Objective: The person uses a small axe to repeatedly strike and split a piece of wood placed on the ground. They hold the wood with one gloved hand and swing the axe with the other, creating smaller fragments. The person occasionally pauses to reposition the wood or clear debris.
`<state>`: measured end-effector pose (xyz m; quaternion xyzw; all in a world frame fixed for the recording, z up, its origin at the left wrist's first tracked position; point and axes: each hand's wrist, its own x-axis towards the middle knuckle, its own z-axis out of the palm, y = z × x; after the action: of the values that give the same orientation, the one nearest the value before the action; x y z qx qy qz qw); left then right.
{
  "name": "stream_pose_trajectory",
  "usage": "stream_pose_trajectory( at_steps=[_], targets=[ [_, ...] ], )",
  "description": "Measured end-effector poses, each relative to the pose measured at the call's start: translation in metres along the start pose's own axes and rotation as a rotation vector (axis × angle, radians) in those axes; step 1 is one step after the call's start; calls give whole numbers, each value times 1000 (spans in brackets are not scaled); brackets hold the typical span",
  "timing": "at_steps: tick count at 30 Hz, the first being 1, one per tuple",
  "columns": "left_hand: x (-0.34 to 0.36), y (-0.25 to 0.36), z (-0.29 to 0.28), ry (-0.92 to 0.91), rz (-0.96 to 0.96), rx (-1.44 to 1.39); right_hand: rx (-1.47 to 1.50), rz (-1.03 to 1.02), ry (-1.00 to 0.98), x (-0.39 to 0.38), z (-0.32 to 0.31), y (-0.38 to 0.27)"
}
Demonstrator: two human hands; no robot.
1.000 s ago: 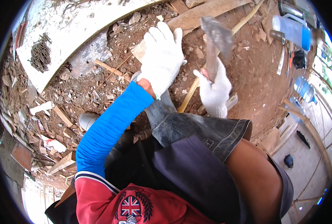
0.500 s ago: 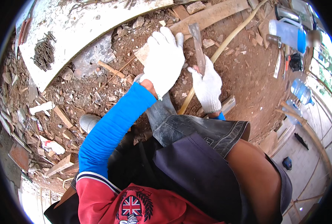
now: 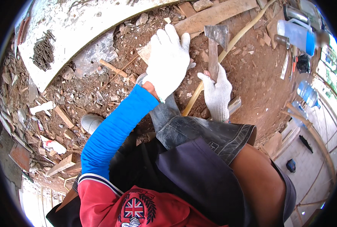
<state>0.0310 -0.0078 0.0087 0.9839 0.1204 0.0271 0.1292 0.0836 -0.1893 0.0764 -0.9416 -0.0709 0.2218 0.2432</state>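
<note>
My left hand (image 3: pixel 167 62), in a white glove below a blue sleeve, is closed over a pale piece of wood (image 3: pixel 143 53), which is mostly hidden beneath it. Just right of it, my gloved right hand (image 3: pixel 217 92) grips the wooden handle of a hatchet (image 3: pixel 213 56); its dark metal head is raised above that hand at the upper end. A long pale pole (image 3: pixel 241 34) runs diagonally behind the hatchet, and a curved plank (image 3: pixel 221 13) lies beyond my left fingers.
A white board (image 3: pixel 74 26) at upper left bears a pile of nails (image 3: pixel 42 51). Rubble, offcuts (image 3: pixel 63 115) and my boot (image 3: pixel 91 123) are at left. Water jugs (image 3: pixel 295 36), bottles (image 3: pixel 308 92) and tools lie at right, near bamboo poles (image 3: pixel 323 147) on a pale sheet.
The hatchet was blurred a second ago, shifted leftward with its head edge-on half a second ago, and is now further right with the flat of the head showing. My left hand moved slightly.
</note>
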Motion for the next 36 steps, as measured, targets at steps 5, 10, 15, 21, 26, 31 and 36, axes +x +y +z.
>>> stream_pose_trajectory(
  at_steps=[5, 10, 15, 21, 26, 31, 36],
  targets=[
    [0, 0, 2, -23, -15, 11, -42, -8, -35, 2, 0, 2],
    [-1, -3, 0, -5, -5, -31, 19, -54, -5, 1, -3, -9],
    [2, -2, -6, 0, -9, -93, -54, -177, 8, 4, 1, 7],
    [0, -2, -1, -7, -6, -41, -98, -70, -58, 5, 0, -7],
    [2, -4, -8, -1, -29, -62, -124, -192, 9, -1, 3, 2],
    [11, 2, -13, -18, -92, -213, -201, -125, -12, 13, 4, 12],
    [35, 1, 1, 99, -249, -409, 95, 112, -4, 4, -1, -22]
  ],
)
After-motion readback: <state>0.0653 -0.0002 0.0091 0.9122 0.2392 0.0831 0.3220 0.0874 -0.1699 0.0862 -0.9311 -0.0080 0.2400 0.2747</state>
